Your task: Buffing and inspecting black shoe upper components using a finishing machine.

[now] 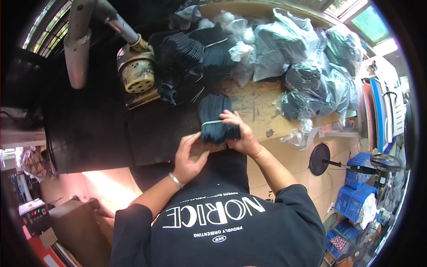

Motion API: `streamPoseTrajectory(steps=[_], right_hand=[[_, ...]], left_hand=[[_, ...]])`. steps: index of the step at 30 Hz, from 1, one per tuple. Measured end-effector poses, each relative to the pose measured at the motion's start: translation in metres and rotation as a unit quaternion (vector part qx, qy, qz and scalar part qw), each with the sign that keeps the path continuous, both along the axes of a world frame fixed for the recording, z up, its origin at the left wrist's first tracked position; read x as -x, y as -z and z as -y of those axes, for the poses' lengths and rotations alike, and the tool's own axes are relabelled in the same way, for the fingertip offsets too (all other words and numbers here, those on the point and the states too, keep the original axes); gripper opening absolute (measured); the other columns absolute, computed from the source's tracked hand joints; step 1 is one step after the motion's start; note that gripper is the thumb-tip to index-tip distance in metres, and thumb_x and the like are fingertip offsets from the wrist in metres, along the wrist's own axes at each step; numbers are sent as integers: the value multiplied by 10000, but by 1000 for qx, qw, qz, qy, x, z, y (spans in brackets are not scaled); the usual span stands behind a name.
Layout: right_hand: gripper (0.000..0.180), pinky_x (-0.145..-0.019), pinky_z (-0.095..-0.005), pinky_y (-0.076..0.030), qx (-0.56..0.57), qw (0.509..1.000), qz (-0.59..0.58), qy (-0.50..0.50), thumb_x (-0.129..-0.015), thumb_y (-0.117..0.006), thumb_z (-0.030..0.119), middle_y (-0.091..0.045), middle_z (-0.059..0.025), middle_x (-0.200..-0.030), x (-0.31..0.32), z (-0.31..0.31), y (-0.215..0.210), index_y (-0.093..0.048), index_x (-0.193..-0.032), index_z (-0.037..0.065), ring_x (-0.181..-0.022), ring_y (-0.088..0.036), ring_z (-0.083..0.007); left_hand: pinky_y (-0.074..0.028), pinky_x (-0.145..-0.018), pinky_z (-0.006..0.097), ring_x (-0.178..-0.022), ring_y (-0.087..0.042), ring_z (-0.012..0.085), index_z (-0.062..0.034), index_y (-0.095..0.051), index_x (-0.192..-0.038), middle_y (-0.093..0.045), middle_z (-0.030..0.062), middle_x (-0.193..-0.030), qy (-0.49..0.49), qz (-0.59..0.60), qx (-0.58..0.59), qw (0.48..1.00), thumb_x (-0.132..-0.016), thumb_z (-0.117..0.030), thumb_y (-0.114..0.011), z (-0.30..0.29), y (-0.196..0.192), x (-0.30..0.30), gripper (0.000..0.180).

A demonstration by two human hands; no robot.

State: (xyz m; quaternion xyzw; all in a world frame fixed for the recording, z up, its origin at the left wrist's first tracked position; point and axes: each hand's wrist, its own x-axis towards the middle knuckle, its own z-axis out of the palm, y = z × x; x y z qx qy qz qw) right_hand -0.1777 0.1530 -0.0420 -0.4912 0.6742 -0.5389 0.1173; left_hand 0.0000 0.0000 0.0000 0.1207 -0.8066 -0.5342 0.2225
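A bundle of dark, stacked fabric pieces (213,107) stands at the front edge of the worktable, with a pale band around its lower part. My right hand (244,137) grips the bundle's right side, fingers over the front and thumb low near its bottom edge. At the lower left corner of the bundle is my left hand (188,159), fingers stretched and thumb apart, with nothing in it. Its fingertips come up to the bundle; whether they touch it I cannot tell. Behind lie more dark fabric bundles (187,49), some with pale ties.
Clear plastic bags of dark pieces (307,80) pile up along the back right of the wooden tabletop (255,104). A metal arm with a yellowish perforated head (138,73) stands at back left. Blue crates (353,202) and a fan (384,163) are at right.
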Motion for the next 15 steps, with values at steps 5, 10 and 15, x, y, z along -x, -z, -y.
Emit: streamPoseTrajectory(steps=[5, 10, 15], right_hand=[[653, -1122, -532, -270, 79, 976, -46, -195, -637, -800, 79, -490, -147, -1397, -27, 60, -16, -547, -1239, 93, -1351, -405, -345], [628, -1090, -473, -345, -132, 952, -215, -176, -709, -590, -42, -407, -194, -1442, -23, 119, 21, -510, -1321, 75, -1329, -408, -352], [513, -1062, -415, -388, -129, 961, -204, -132, -837, -604, 92, -456, -205, -1393, -12, 129, 59, -486, -1333, 33, -1276, -449, -372]], left_hand=[[-516, -781, 352, -899, -623, 293, -8, -546, -1095, -599, 152, -1040, -25, -82, 253, 964, -699, -15, -776, 35, -3, -74, 458], [-495, -849, 382, -994, -591, 329, -46, -572, -1119, -588, 136, -1107, -20, 84, 287, 954, -740, -42, -753, 48, 36, -95, 419], [-435, -909, 398, -1078, -537, 272, -81, -570, -1193, -540, 84, -1176, -18, 68, 396, 916, -757, -82, -716, 75, 53, -82, 459]])
